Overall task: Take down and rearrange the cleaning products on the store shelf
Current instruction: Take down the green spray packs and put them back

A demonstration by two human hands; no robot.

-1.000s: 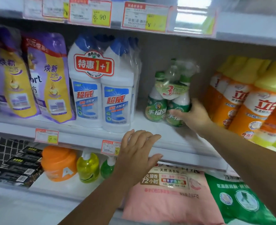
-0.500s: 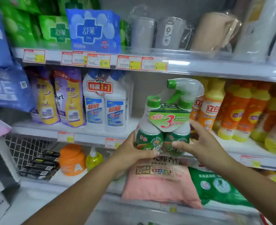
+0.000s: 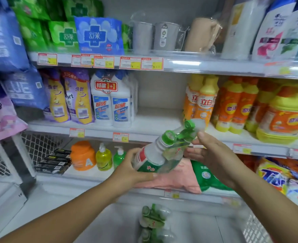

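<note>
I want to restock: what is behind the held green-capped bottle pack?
A pink bag on the lower shelf, beside a green bag. The bottle pack and left hand cover most of its front.

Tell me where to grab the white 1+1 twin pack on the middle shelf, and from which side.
Come from the front right: the shelf beside the twin pack is bare there, purple pouches crowd its left. It stands upright and wide, so probably clasp both sides below the red sticker, once left hand and right hand release the spray-bottle pack.
</note>
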